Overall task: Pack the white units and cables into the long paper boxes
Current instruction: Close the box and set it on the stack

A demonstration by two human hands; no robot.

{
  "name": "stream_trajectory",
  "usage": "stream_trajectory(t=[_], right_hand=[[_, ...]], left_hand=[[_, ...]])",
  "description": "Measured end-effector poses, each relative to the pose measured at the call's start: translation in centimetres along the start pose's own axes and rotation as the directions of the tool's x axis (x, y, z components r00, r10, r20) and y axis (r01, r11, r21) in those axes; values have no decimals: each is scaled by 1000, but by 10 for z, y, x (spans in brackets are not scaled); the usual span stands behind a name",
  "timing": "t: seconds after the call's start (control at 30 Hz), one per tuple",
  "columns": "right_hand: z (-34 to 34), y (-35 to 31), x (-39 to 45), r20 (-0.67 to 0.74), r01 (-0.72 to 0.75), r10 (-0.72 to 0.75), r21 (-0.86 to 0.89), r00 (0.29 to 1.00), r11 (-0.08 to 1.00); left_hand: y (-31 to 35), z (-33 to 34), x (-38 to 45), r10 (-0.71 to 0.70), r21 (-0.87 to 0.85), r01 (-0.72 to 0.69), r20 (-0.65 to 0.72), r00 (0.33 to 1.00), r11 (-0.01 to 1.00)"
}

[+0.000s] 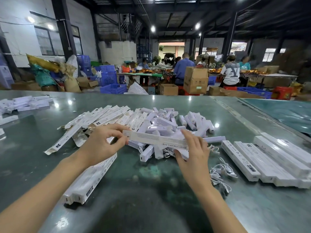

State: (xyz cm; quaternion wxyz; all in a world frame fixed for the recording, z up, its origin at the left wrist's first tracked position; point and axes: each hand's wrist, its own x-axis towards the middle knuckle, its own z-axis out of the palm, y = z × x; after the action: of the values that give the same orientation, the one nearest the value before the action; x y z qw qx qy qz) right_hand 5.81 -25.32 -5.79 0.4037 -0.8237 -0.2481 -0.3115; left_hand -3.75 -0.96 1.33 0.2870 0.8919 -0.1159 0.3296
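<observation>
1. Head view: I hold one long flat white paper box [156, 138] crosswise above the glossy green desk [151, 190], over the near edge of the pile.
2. My left hand [101, 145] pinches the box's left end; thumb and forefinger are curled onto its end flap, the other fingers loosely bent.
3. My right hand [193, 153] grips the right end, fingers [188, 137] straight along the far side, thumb pressing the near edge from below.
4. Just behind and under the box lies a heap of short white plastic units [165, 123], touching one another in a jumble.
5. Left of that heap, a fan of flattened empty paper boxes [101, 118] spreads toward the far left.
6. Beneath my left wrist lie two filled long boxes [89, 180] side by side, running toward me.
7. Right of my right hand, a tangle of thin white cables [220, 172] rests on the desk, near but not touching my fingers.
8. Further right sits a neat row of closed long white boxes [269, 162], packed touching each other.
9. Another small pile of white boxes [27, 103] lies at the desk's far left, well apart.
</observation>
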Motion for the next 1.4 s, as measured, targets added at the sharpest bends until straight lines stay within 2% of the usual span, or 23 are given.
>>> stream_trajectory(t=[0.07,0.13,0.17,0.23,0.27,0.3,0.37,0.4,0.47,0.63,0.7,0.83,0.97,1.13,1.3,1.4], right_hand=[[2,3,-1,39,2,-3,20,999,1000],[3,2,-2,50,-26,22,70,998,997],[3,1,-2,41,-58,53,116,998,992],[2,-2,-2,27,-134,131,245,991,960],[2,-4,-2,22,-155,156,307,988,939],[3,-6,-3,15,-160,166,356,986,921],[4,-11,-4,10,-145,154,415,988,898],[6,-13,-5,19,-138,144,435,989,890],[9,-13,-7,59,-142,129,468,990,873],[13,-13,-9,152,-162,89,576,984,801],[14,-17,-11,174,-160,71,573,982,804],[13,-22,-12,135,-131,70,521,988,843],[10,-23,-11,117,-131,84,489,990,862],[9,-22,-11,174,-224,158,483,972,846],[7,-26,-10,300,-391,251,688,920,612],[10,-25,-8,371,-485,312,688,874,539]], left_hand=[[-1,0,0,-39,-62,38,-19,999,997],[1,7,-1,-86,-49,82,-80,993,995],[1,14,0,-153,-54,147,-136,979,988],[6,34,0,-364,-201,321,-235,901,925],[11,46,-1,-483,-325,405,-211,850,855],[18,59,-1,-580,-455,473,-125,805,755],[27,87,2,-640,-655,542,114,760,527],[31,99,3,-615,-701,550,201,762,453],[37,117,6,-557,-754,530,267,787,388],[28,125,2,-619,-902,397,218,754,167],[22,122,-3,-622,-916,379,224,750,128],[20,118,-5,-627,-940,339,287,724,-39],[23,117,-5,-605,-942,326,306,735,-81],[24,116,-8,-627,-934,358,284,725,-9],[27,116,-8,-642,-938,345,275,716,-17],[26,116,-9,-644,-944,330,268,717,-26]])
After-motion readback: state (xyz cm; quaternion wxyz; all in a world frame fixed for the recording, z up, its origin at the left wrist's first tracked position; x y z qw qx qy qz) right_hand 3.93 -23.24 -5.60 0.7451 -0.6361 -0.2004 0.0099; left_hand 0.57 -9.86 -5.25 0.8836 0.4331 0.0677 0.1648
